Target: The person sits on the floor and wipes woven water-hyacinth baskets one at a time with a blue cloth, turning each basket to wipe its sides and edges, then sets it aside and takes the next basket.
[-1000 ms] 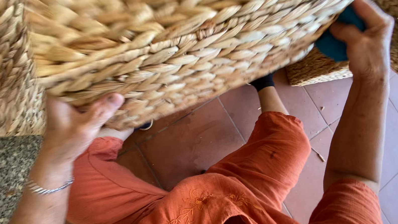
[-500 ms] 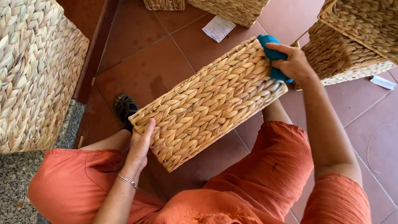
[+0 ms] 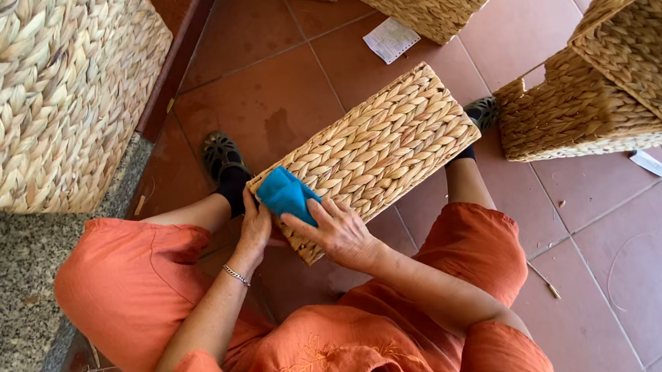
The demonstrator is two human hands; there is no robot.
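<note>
Terracotta tiled floor (image 3: 651,256) | large woven basket (image 3: 24,89) far left | left hand (image 3: 253,233) now steadies the rectangular woven basket (image 3: 377,151) at its near end | right hand (image 3: 337,231), moved from the far end, presses blue cloth (image 3: 286,193) there | 2 baskets stacked (image 3: 628,65) right.

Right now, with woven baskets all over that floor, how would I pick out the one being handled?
Start at the seated person's orange-clad knees on the terracotta tile floor. Between them lies a long rectangular woven basket, tilted diagonally. Unlike its neighbours, both hands touch its near end, the right hand pressing a blue cloth on it.
</note>
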